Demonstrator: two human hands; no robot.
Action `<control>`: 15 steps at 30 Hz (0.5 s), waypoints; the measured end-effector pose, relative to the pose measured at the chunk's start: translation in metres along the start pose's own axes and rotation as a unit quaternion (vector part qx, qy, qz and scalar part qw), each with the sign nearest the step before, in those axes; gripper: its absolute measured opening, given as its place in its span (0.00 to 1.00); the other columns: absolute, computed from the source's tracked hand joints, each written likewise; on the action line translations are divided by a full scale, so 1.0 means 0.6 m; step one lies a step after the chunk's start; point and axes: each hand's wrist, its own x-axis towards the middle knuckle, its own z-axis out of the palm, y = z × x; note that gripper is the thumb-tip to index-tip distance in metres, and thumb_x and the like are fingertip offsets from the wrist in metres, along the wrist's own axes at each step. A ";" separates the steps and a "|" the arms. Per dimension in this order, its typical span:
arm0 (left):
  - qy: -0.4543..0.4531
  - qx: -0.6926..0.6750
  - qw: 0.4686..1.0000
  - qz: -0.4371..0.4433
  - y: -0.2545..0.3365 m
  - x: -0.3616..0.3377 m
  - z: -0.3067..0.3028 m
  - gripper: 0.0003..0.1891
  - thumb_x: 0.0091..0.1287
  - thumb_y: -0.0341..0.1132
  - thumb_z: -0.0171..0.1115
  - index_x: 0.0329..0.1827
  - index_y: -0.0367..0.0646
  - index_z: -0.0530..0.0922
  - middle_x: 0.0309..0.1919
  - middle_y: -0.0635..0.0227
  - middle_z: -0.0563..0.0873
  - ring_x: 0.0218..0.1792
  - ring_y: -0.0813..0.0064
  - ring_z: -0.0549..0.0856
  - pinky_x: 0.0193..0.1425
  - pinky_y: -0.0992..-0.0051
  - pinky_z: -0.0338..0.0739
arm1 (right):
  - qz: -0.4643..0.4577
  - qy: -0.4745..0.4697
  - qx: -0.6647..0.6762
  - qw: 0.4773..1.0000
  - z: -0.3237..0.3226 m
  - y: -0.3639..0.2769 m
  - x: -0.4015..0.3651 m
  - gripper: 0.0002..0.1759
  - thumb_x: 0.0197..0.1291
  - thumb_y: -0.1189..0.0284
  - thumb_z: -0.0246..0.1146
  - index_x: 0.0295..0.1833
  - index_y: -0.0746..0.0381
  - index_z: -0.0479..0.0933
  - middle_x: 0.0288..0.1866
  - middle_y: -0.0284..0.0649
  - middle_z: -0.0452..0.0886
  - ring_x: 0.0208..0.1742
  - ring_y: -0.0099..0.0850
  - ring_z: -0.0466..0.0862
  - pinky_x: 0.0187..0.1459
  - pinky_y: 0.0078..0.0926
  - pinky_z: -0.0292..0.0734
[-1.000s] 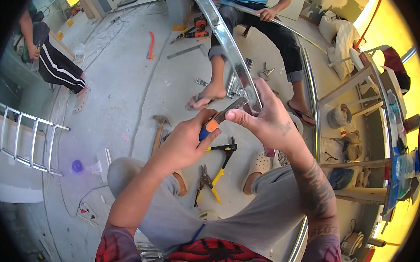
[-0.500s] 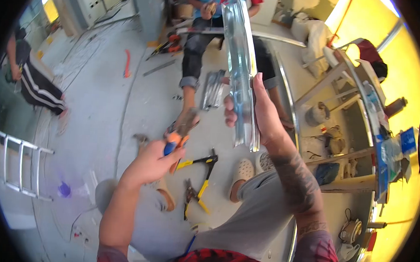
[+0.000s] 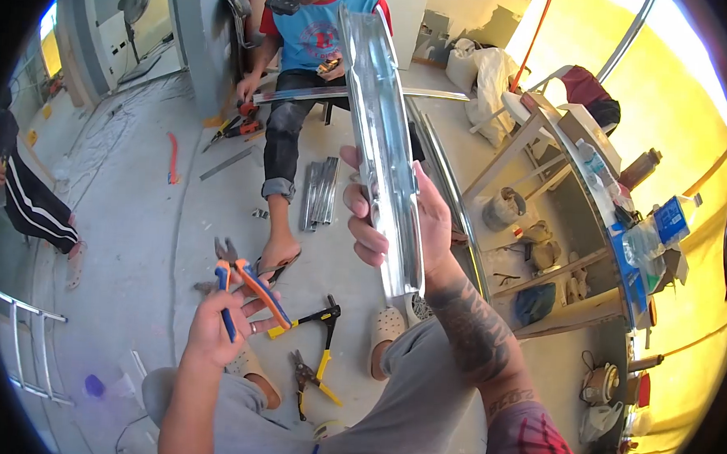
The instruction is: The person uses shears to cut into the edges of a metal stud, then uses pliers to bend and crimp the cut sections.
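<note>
A shiny metal channel (image 3: pixel 380 159) stands nearly upright in my right hand (image 3: pixel 433 222), its fingers wrapped round the lower half. Lower left, my left hand (image 3: pixel 217 328) holds pliers (image 3: pixel 251 285) with orange and blue handles; the handles are spread and the jaws point up and away from the channel. Beneath on the floor lie a yellow and black tool (image 3: pixel 327 327) and yellow-handled snips (image 3: pixel 316 379), near my shoes. Farther forward is a stack of short metal pieces (image 3: pixel 320 194).
A seated person (image 3: pixel 314 46) faces me, a long metal strip (image 3: pixel 434 94) across their lap and one hand at a red tool (image 3: pixel 245 120). Another person's legs (image 3: pixel 36 196) are at left, above a ladder (image 3: pixel 30 342). A cluttered table (image 3: pixel 600 197) stands right.
The view has shifted, so the surroundings sit farther left. The pliers' handles now show spread apart in my left hand. The seated person has a hand lowered to the red tool.
</note>
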 end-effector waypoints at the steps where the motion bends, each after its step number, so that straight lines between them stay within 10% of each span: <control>1: 0.005 0.001 1.000 0.002 -0.002 -0.006 0.009 0.19 0.61 0.25 0.52 0.56 0.46 0.74 0.57 0.53 0.84 0.60 0.46 0.83 0.60 0.44 0.82 | -0.011 0.049 -0.055 0.997 0.002 0.000 0.001 0.43 0.77 0.45 0.43 0.83 0.65 0.48 0.48 0.47 0.73 0.31 0.32 0.75 0.32 0.33 0.75; 4: -0.003 0.146 0.986 0.086 -0.006 -0.028 0.029 0.21 0.59 0.21 0.53 0.57 0.43 0.73 0.54 0.57 0.84 0.61 0.54 0.82 0.64 0.53 0.79 | -0.024 0.062 -0.266 0.962 -0.001 0.007 0.001 0.49 0.63 0.46 0.52 0.80 0.70 0.52 0.48 0.46 0.73 0.35 0.32 0.75 0.38 0.33 0.74; 7: -0.177 0.490 0.803 0.290 -0.008 -0.043 0.035 0.21 0.58 0.16 0.52 0.55 0.37 0.74 0.39 0.64 0.82 0.48 0.70 0.83 0.60 0.68 0.77 | -0.025 0.084 -0.356 0.931 0.011 0.032 0.000 0.52 0.58 0.45 0.53 0.79 0.70 0.54 0.51 0.47 0.74 0.35 0.32 0.75 0.38 0.32 0.73; 10: -0.228 0.384 0.869 0.215 -0.020 -0.055 0.058 0.21 0.57 0.17 0.53 0.56 0.35 0.77 0.37 0.63 0.84 0.44 0.70 0.84 0.63 0.67 0.75 | 0.020 0.082 -0.336 0.938 0.020 0.046 -0.009 0.52 0.57 0.43 0.53 0.78 0.70 0.55 0.53 0.48 0.73 0.34 0.33 0.75 0.38 0.31 0.72; 15: -0.287 0.327 0.899 0.050 0.004 -0.085 0.080 0.26 0.55 0.22 0.54 0.60 0.33 0.77 0.69 0.51 0.74 0.68 0.64 0.78 0.70 0.67 0.69 | 0.047 0.103 -0.155 0.981 0.029 0.061 -0.009 0.48 0.59 0.46 0.54 0.74 0.72 0.60 0.57 0.55 0.70 0.27 0.33 0.75 0.26 0.32 0.74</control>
